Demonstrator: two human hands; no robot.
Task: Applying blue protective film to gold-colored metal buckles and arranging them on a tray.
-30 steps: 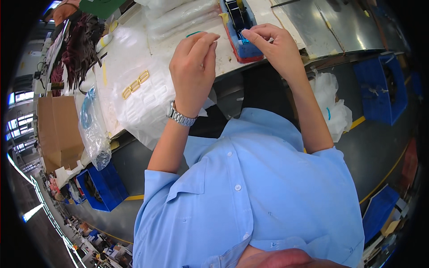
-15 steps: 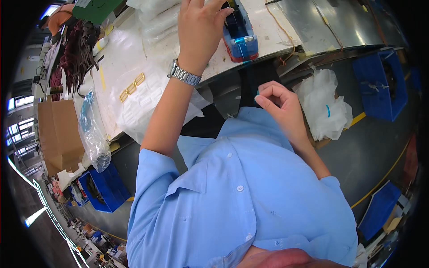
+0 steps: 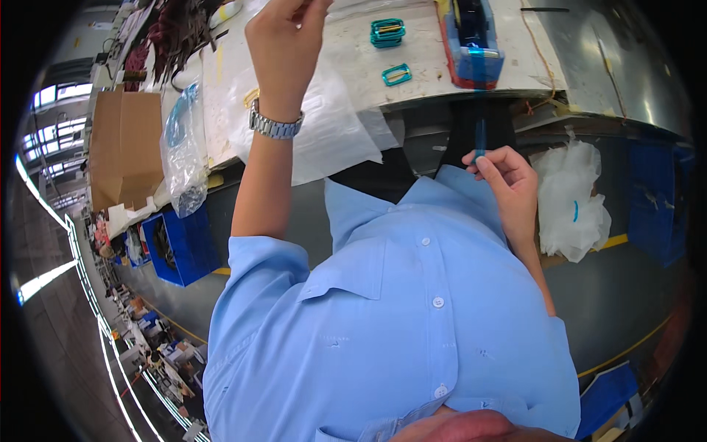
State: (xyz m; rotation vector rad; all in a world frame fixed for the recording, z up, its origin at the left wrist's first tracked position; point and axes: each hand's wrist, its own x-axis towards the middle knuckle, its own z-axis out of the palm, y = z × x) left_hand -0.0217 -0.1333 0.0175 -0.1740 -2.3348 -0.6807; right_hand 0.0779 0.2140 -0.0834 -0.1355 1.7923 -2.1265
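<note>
A flattened brown cardboard box [image 3: 124, 151] stood at far left beside a crinkled clear plastic bag [image 3: 182, 158]. The left hand [image 3: 283, 40] reached up over the bench, fingers curled; whether it held anything could not be told. Teal metal buckles [image 3: 388, 32] lay near a blue tape dispenser [image 3: 471, 40]. The right hand [image 3: 504, 177] pinched a thin translucent blue strip [image 3: 479, 136] below the bench edge.

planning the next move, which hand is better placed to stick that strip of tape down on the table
Right, probably. The right hand pinches the strip of clear tape stretching from the blue dispenser. The left hand is raised over the table.
</note>
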